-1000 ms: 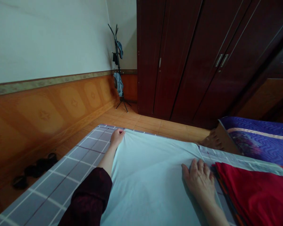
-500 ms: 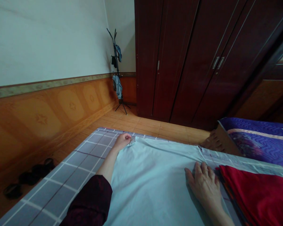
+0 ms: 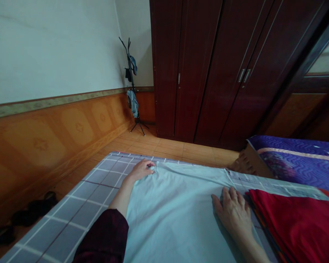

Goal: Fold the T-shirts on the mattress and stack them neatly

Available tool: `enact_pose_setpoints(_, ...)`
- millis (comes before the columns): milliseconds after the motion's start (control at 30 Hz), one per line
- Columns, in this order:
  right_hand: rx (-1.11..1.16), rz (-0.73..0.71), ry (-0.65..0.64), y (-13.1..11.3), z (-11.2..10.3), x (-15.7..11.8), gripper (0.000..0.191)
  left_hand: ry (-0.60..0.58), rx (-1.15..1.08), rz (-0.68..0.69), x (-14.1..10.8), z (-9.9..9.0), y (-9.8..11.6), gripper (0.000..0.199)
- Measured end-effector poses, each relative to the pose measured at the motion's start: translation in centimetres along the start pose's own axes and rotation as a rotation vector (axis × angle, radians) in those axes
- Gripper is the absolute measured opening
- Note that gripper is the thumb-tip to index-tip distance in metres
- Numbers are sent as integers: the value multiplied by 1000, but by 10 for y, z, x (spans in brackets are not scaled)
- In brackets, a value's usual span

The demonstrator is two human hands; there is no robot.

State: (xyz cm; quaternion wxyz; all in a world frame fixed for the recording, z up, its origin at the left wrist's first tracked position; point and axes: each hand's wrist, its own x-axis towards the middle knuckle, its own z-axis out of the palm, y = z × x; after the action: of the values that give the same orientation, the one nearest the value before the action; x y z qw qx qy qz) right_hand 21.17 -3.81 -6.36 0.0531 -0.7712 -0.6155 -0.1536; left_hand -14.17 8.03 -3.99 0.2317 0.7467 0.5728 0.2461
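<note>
A pale blue cloth [image 3: 175, 208], softly creased, lies spread over the checked bedding [image 3: 95, 182]. Its kind, garment or sheet, I cannot make out. At its far left corner my left hand [image 3: 141, 170] has curled fingers closed on a bit of the fabric. Farther right, my right hand [image 3: 234, 212] rests palm down near the cloth's right edge, fingers stretched out and slightly apart. Just beyond that hand is a folded red cloth [image 3: 296, 223], with darker layers along its left side.
A dark red wardrobe [image 3: 192, 73] stands past the bed, with a black coat rack [image 3: 132, 80] in the corner. Dark shoes [image 3: 24, 217] sit on the floor at left. Another bed with a purple cover [image 3: 298, 157] is at right.
The fingers of my left hand have loosened a little at the cloth's corner. My right hand stays flat in place. The view has shifted slightly to the right.
</note>
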Motion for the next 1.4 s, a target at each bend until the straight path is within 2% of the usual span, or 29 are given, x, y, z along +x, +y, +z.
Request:
enact_pose_setpoints(167, -4, -3, -8, -1, -5, 0, 54, 71, 100, -32, 4, -2, -2, 13)
enact_pose_setpoints(367, 0, -3, -10, -1, -5, 1, 54, 375, 243, -269, 5, -18, -19, 19)
enact_pose_setpoints(433, 2, -2, -8, -1, -4, 1, 54, 418, 272, -327, 4, -19, -23, 22)
enact_pose_setpoints(600, 21, 11, -32, -2, -5, -2, 54, 333, 312, -419, 2, -15, -29, 31)
enact_pose_setpoints(733, 84, 27, -75, -1, -15, 0, 53, 265, 345, -490, 0, -16, -33, 24)
enact_pose_setpoints(833, 171, 64, -112, 2, -26, 18, 51, 263, 358, -526, 1, -17, -34, 24)
enact_pose_setpoints(933, 212, 105, -97, 5, -35, 51, 49, 247, 363, -527, 2, -19, -34, 30)
enact_pose_setpoints(1067, 177, 152, -102, 4, -32, 90, 36, 164, 351, -516, 2, -22, -32, 30)
enact_pose_setpoints(1267, 95, 171, -137, 2, -18, 109, 30, 146, 311, -491, 2, -24, -33, 17)
enact_pose_setpoints(1400, 49, 105, -195, 5, -16, 118, 23, 135, 273, -430, 4, -25, -35, 12)
